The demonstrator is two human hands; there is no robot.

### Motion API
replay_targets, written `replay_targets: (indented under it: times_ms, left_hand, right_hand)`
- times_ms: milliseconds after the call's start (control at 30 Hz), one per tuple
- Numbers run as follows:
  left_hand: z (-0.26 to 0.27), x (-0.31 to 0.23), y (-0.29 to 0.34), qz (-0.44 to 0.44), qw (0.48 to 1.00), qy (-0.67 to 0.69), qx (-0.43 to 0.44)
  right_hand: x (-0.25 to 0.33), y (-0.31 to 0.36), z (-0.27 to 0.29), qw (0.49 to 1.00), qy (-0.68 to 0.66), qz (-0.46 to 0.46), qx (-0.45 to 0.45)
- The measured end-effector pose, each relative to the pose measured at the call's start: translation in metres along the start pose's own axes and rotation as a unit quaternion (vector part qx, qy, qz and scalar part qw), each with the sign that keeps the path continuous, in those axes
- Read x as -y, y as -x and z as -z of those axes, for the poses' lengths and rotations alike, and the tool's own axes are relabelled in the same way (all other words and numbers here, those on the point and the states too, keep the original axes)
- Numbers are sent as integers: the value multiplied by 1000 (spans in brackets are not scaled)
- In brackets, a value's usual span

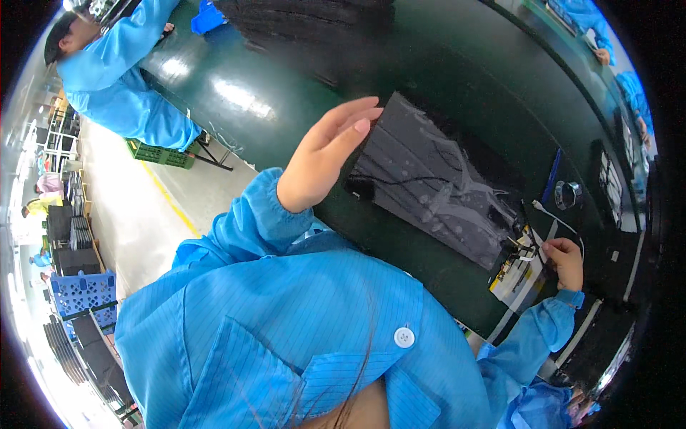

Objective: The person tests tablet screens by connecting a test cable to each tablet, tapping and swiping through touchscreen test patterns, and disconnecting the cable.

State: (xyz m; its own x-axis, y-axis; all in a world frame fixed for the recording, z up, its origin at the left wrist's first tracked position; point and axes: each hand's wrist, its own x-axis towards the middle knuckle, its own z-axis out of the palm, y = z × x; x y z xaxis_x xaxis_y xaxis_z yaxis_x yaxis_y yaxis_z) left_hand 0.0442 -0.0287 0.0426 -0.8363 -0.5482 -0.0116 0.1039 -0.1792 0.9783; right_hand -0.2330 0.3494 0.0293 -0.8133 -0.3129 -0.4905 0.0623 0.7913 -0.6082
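A flat dark panel (421,171) under wrinkled clear film lies slantwise on the dark green table in front of me. A thin black cable (400,177) runs across it. My left hand (325,154) is at the panel's far left corner, fingers stretched out and holding nothing; whether the fingertips touch the edge I cannot tell. At the panel's right end are a small circuit board (506,268) and a pale sheet with yellow (525,280). Beside them my right hand (562,263) is closed, thumb against forefinger, on something too small to make out. A white cable (554,214) with a plug loops past that hand.
Right of the panel lie a blue pen-like stick (552,175) and a clear roll of tape (568,194). Dark sheets (307,28) are stacked at the far side near a blue bin (207,18). A co-worker in blue (121,79) sits at far left; others work at the right.
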Motion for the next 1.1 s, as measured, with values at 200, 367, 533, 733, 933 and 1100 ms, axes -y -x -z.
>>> replay_targets:
  times_ms: [200,367,533,733,933,1100]
  left_hand:
    - [3,-15,-46,118,987,61,90]
    - [-20,-14,-93,336,920,165,113]
    - [-25,1,-101,305,926,190,119]
    - [-23,20,-101,177,983,-26,39]
    - [-19,19,-101,304,928,167,134]
    - [-22,21,-104,270,946,138,113]
  right_hand:
    - [2,-2,2,1000,1,-4,13]
    - [1,-3,2,1000,-9,-22,15]
    - [1,-2,2,1000,6,-15,-6]
    - [3,-1,3,999,10,-29,14]
    - [20,13,-9,999,12,-13,-29]
    - [67,58,-68,927,67,246,-274]
